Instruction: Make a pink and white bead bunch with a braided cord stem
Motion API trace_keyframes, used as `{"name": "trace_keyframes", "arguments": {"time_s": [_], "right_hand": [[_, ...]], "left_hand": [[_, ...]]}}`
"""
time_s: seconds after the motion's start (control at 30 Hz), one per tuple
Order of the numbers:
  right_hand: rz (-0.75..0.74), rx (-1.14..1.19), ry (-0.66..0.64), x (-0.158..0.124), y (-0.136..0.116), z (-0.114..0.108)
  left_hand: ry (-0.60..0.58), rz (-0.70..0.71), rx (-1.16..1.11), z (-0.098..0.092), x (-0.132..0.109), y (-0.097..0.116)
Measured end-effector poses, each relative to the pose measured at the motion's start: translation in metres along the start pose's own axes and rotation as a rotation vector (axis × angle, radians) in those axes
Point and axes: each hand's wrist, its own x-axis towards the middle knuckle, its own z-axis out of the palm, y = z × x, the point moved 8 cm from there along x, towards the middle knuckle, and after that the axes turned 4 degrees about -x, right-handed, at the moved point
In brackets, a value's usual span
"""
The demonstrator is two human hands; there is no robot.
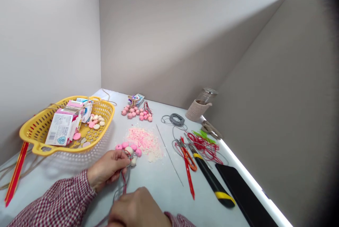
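Observation:
My left hand (112,166) is closed, with thumb and forefinger pinching cords right beside a small cluster of pink and white balls (134,147). The balls lie on the table, bunched around the cords. Red and grey cords (124,181) run from the pinch down toward me. Nearer the camera, my right hand (139,207) is closed round the lower part of these cords; its fingertips are mostly hidden behind the back of the hand. Just beyond the balls spreads a heap of pink and white shavings (141,138).
Left stands a yellow basket (107,112) with soap boxes (60,128) and discs. Pink ball bunches (132,111) lie behind. To the right are a thin rod (169,154), orange-handled scissors (189,156), a black-handled tool (212,179), red cord (205,145), grey coil (177,119), jar (206,96) and black slab (243,191).

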Motion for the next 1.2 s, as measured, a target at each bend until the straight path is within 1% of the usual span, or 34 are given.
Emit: {"name": "trace_keyframes", "arguments": {"time_s": [0.03,0.07,0.1,0.13,0.17,0.2,0.23,0.3,0.33,0.4,0.53,0.67,0.73,0.83,0.97,1.03,1.1,1.2], "right_hand": [[0.061,0.101,0.074,-0.001,0.007,-0.014],[0.172,0.177,0.189,-0.004,0.019,-0.030],[0.314,0.232,0.315,-0.009,0.035,-0.045],[0.446,0.295,0.395,-0.014,0.050,-0.052],[0.547,0.381,0.412,-0.018,0.062,-0.052],[0.616,0.488,0.383,-0.018,0.071,-0.046],[0.652,0.602,0.326,-0.016,0.076,-0.036],[0.673,0.798,0.211,-0.011,0.077,-0.015],[0.678,0.863,0.178,-0.009,0.076,-0.007],[0.695,0.937,0.172,-0.007,0.075,0.001],[0.742,0.994,0.225,-0.009,0.078,0.000],[0.801,1.021,0.151,-0.010,0.081,0.006],[0.809,1.025,0.145,-0.010,0.082,0.007],[0.821,1.016,0.183,-0.010,0.084,0.007],[0.826,1.027,0.190,-0.009,0.084,0.008],[0.824,1.044,0.197,-0.009,0.084,0.008],[0.824,1.085,0.228,-0.009,0.085,0.007],[0.828,1.169,0.258,-0.011,0.089,0.006]], "left_hand": [[-0.005,0.006,-0.007,0.000,0.000,0.000],[-0.015,0.010,-0.014,0.000,0.000,0.000],[-0.024,0.012,-0.023,0.000,0.000,-0.001],[-0.031,0.008,-0.032,0.001,0.000,-0.001],[-0.038,0.002,-0.040,0.001,0.000,-0.002],[-0.047,-0.006,-0.048,0.002,-0.001,-0.002],[-0.057,-0.012,-0.056,0.004,-0.001,-0.003],[-0.075,-0.009,-0.067,0.007,-0.002,-0.002],[-0.077,-0.003,-0.062,0.008,-0.003,-0.002],[-0.062,0.012,-0.018,0.008,-0.003,-0.001],[-0.005,0.088,0.157,0.005,0.000,0.000],[0.059,0.166,0.337,0.000,0.003,0.002],[0.112,0.242,0.440,-0.004,0.002,0.009],[0.199,0.373,0.589,-0.008,-0.005,0.024],[0.297,0.417,0.754,-0.009,-0.018,0.038],[0.324,0.428,0.807,-0.006,-0.026,0.042],[0.318,0.455,0.868,0.002,-0.035,0.041],[0.234,0.529,0.973,0.020,-0.046,0.028]]}}
